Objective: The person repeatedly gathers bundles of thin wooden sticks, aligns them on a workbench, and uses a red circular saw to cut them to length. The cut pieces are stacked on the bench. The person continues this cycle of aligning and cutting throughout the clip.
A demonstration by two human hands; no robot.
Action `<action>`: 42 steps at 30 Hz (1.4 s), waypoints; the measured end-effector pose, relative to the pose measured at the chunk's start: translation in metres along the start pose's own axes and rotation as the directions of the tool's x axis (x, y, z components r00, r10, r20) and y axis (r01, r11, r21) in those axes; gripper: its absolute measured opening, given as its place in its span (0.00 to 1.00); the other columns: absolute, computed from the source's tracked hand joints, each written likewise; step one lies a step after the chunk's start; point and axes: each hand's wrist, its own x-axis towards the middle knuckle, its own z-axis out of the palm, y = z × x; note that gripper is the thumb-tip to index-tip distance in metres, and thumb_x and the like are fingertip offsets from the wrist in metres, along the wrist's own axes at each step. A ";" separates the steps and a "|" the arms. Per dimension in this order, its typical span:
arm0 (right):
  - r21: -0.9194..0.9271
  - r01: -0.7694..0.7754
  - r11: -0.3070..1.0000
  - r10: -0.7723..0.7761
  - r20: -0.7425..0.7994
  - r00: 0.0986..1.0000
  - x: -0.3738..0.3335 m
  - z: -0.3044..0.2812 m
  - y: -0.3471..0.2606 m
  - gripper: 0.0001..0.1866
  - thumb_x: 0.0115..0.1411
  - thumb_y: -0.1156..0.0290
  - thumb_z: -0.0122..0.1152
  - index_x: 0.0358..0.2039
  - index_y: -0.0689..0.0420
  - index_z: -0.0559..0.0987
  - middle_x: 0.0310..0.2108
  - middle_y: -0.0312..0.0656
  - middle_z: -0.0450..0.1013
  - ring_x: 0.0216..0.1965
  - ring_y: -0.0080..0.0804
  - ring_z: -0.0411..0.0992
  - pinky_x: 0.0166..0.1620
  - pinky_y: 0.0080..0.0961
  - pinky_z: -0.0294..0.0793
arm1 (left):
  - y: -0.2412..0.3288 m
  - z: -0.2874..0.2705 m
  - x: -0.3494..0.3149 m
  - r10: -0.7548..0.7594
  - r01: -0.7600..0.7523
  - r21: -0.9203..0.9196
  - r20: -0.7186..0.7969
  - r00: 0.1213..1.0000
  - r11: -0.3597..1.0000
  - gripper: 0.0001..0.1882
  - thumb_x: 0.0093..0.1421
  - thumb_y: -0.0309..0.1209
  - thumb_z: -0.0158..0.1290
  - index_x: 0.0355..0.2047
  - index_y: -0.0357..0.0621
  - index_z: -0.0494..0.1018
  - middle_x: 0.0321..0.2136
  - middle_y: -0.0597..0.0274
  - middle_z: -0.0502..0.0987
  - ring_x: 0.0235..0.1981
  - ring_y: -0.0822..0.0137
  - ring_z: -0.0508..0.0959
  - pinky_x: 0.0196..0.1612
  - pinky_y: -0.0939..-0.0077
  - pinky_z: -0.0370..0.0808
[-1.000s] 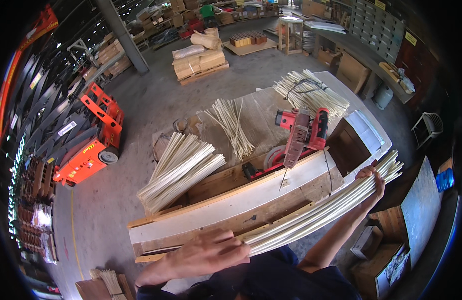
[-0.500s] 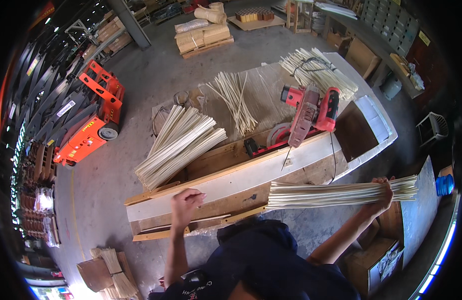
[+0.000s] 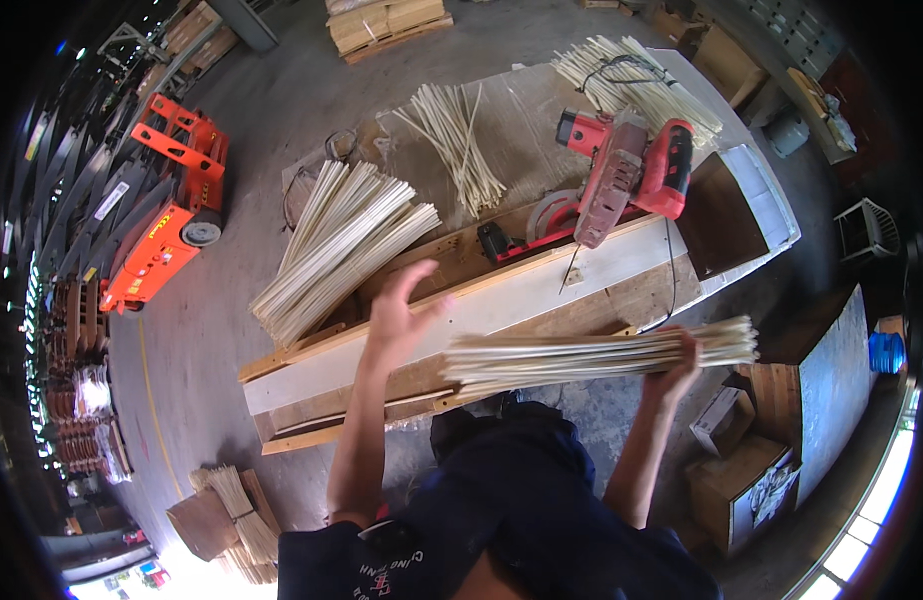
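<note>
Pale rods [image 3: 582, 358], slender, creamy and straight to slightly bowed, lie side by side in a loose, flattish bundle. Their ends sit unevenly and fan a little at the right; the left end is blurred. The bundle runs roughly level in front of the person's body, mostly to the left of the right fingers, with a shorter part sticking out on their other side. The right hand [image 3: 672, 370] grips it, fingers wrapped around the rods. The left hand [image 3: 402, 318] holds nothing, its fingers spread and blurred, just beyond the bundle's left end and apart from it.

In view, the left fingers overlap a long board with a white strip [image 3: 502, 312]; whether they touch it, I cannot tell. Nearer the body than those fingers, a single thin stick [image 3: 422, 398] lies along the board's near side. Just beyond them and to the left rests a thick pile of similar rods [image 3: 352, 240], and well beyond them a smaller, crossing heap [image 3: 452, 150]. Beyond the right fingers, slightly left, stands a red power saw [image 3: 614, 185]; farther past it lies a tied bundle [image 3: 637, 90]. Beyond those fingers and to the right sits an open box [image 3: 750, 190].
</note>
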 end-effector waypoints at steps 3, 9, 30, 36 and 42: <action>0.024 -0.158 0.987 0.157 0.034 0.987 -0.034 0.044 0.052 0.16 0.70 0.61 0.66 0.45 0.63 0.85 0.38 0.48 0.82 0.41 0.42 0.82 0.50 0.40 0.86 | 0.056 0.025 -0.032 0.279 -0.327 0.121 0.304 0.911 0.937 0.53 0.63 0.50 0.79 0.82 0.46 0.68 0.67 0.44 0.84 0.69 0.48 0.83 0.75 0.51 0.77; 0.011 -0.311 0.950 0.307 0.122 0.944 -0.083 0.114 0.083 0.14 0.64 0.70 0.69 0.47 0.64 0.82 0.39 0.47 0.81 0.38 0.43 0.82 0.47 0.40 0.86 | 0.041 0.078 -0.077 -0.092 -0.071 0.309 0.484 0.870 0.949 0.67 0.53 0.43 0.80 0.88 0.50 0.55 0.58 0.33 0.86 0.52 0.34 0.89 0.56 0.42 0.85; -0.303 -0.495 0.814 0.577 0.521 0.629 -0.107 0.112 0.129 0.45 0.78 0.60 0.70 0.87 0.45 0.57 0.73 0.59 0.72 0.73 0.53 0.74 0.76 0.55 0.72 | -0.157 -0.094 -0.172 0.039 -0.225 0.566 0.320 0.947 0.793 0.48 0.50 0.38 0.80 0.71 0.39 0.75 0.62 0.41 0.86 0.64 0.42 0.86 0.67 0.51 0.83; -0.704 -0.096 0.703 0.579 0.489 0.652 -0.123 0.103 0.137 0.39 0.74 0.56 0.77 0.77 0.60 0.73 0.61 0.52 0.81 0.63 0.44 0.83 0.68 0.42 0.81 | -0.182 -0.164 -0.188 0.014 -0.199 0.661 0.273 0.962 0.723 0.29 0.52 0.27 0.72 0.55 0.47 0.78 0.35 0.54 0.85 0.39 0.47 0.88 0.42 0.47 0.83; -0.461 0.796 0.392 0.459 0.848 0.265 -0.190 0.151 0.166 0.50 0.59 0.56 0.88 0.77 0.57 0.74 0.73 0.51 0.72 0.76 0.54 0.69 0.76 0.58 0.70 | -0.243 -0.165 -0.206 -0.033 -0.155 0.659 0.265 0.964 0.736 0.31 0.50 0.24 0.72 0.56 0.47 0.77 0.35 0.53 0.85 0.38 0.44 0.87 0.42 0.46 0.83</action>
